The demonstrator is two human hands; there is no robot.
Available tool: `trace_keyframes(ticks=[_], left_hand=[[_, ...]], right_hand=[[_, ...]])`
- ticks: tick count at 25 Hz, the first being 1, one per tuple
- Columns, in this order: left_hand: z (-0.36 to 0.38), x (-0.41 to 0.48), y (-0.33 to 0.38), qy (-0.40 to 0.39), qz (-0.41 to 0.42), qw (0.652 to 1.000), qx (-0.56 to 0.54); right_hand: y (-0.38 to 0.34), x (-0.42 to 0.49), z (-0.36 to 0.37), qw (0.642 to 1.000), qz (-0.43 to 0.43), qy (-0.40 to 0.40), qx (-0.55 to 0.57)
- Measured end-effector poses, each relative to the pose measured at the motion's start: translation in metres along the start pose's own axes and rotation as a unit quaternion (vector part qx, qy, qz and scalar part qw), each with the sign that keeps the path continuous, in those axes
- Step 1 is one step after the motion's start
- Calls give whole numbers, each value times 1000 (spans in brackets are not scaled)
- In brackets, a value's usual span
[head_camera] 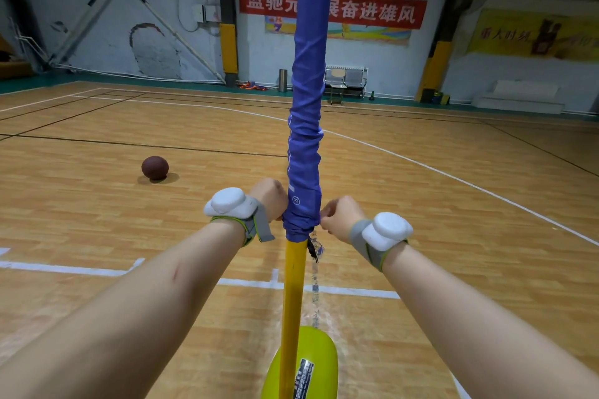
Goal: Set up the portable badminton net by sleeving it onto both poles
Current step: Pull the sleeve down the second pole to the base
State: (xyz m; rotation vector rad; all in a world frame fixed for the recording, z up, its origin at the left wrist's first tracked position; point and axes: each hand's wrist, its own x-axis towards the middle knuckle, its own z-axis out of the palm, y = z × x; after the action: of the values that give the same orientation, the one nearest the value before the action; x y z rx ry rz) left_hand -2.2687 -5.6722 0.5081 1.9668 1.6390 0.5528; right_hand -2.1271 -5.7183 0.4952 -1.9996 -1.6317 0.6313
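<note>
A yellow pole point(293, 301) stands upright from a yellow-green base point(311, 363) on the wooden gym floor point(97, 204). The blue net sleeve point(308, 139) is threaded over its upper part, with the fabric bunched in wrinkles just above the hem. Both hands are curled round the sleeve's lower edge, the left hand point(270, 197) on its left side and the right hand point(340, 219) pinching the fabric on its right. Each wrist carries a white tracker on a grey strap, left point(228, 201) and right point(385, 230). A bit of dark net cord point(314, 249) hangs below the hem beside the pole. A basketball point(155, 167) lies on the floor to the left, well apart. A red banner point(372, 13) hangs on the far wall above a row of metal seats point(346, 78).
</note>
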Motion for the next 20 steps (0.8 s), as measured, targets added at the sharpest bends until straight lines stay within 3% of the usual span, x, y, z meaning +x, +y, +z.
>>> trace_keyframes(ticks=[3,7,13,20], left_hand=[[-9,-3,5,38,17,991,-129],[-17,-10,7,43,23,980,-191],[-15,-8,7,87,68,990,-92],[-10,-3,4,61,71,995,-32]], right_hand=[[-12,-2,-15,989,0,50,142],[-25,-6,-33,988,-36,54,138],[-40,-5,-33,992,-64,104,-18],[-36,-6,-27,993,-45,108,-1]])
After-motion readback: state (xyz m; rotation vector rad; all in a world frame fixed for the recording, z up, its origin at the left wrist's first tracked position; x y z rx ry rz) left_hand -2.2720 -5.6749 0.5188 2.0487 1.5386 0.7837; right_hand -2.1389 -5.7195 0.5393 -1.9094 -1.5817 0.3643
